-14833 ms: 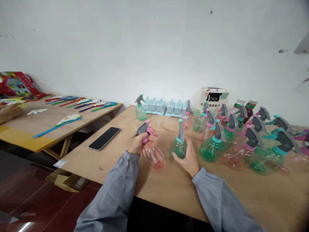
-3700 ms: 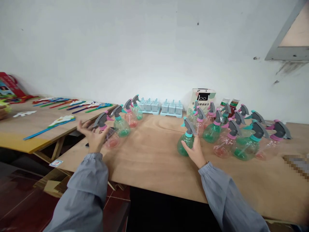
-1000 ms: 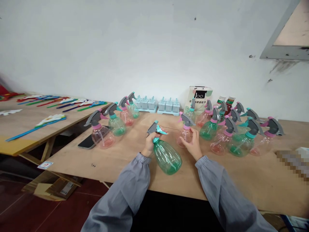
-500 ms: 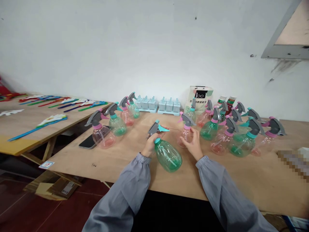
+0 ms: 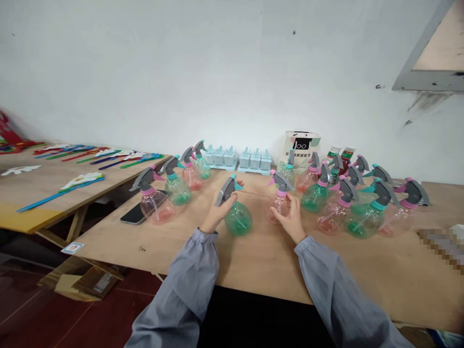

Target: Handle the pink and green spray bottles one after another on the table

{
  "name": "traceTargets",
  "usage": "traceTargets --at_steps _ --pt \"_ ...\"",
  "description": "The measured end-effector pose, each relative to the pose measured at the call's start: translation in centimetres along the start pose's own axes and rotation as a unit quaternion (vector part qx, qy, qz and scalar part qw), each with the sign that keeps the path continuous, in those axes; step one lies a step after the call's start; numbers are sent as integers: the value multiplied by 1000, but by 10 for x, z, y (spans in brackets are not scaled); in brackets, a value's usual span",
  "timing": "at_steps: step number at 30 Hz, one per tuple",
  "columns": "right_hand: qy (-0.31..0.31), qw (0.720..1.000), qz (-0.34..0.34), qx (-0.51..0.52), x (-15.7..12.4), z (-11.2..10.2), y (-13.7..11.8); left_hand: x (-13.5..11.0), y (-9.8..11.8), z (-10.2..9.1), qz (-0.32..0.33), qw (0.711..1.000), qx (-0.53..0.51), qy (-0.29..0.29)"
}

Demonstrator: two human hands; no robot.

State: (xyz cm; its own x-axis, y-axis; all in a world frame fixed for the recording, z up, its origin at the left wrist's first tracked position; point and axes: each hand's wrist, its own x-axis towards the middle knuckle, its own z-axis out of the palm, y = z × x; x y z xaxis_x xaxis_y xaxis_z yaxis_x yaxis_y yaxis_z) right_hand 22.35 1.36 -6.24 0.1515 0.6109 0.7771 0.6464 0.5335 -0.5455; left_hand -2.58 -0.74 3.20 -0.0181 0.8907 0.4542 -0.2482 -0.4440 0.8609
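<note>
My left hand (image 5: pixel 216 215) grips the neck of a green spray bottle (image 5: pixel 237 218) with a grey and teal trigger head, held upright just over the plywood table (image 5: pixel 253 261). My right hand (image 5: pixel 291 220) wraps round a pink spray bottle (image 5: pixel 278 205) standing on the table just to the right. Both arms wear grey sleeves.
Several spray bottles (image 5: pixel 174 186) stand in a row at the left, beside a black phone (image 5: pixel 133 213). A crowd of pink and green spray bottles (image 5: pixel 358 203) fills the right. Pale blue ice moulds (image 5: pixel 239 159) and a printed box (image 5: pixel 299 151) line the wall. A second table (image 5: pixel 39 186) lies left.
The green bottle, tilted and low near the table's front edge earlier, has been brought upright and moved away from me. My right hand has stayed on the pink bottle.
</note>
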Motion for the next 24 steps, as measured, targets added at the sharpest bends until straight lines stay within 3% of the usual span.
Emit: traceTargets --at_steps 4,9,14,18,21,24 --pt "-7 1000 7 5 -1 -1 0 19 1 -23 17 996 83 3" --pt "-9 1000 13 5 -1 0 0 29 -21 -46 3 987 153 42" --pt "-1 1000 6 3 -1 2 0 -1 -35 -64 31 974 209 79" --pt "3 1000 4 2 -1 3 -2 -24 -42 -79 16 929 363 75" --pt "0 1000 9 0 -2 3 -3 -9 -53 -87 1 899 429 85" --pt "-9 999 26 21 -4 5 -4 33 -69 -91 -1 921 379 92"
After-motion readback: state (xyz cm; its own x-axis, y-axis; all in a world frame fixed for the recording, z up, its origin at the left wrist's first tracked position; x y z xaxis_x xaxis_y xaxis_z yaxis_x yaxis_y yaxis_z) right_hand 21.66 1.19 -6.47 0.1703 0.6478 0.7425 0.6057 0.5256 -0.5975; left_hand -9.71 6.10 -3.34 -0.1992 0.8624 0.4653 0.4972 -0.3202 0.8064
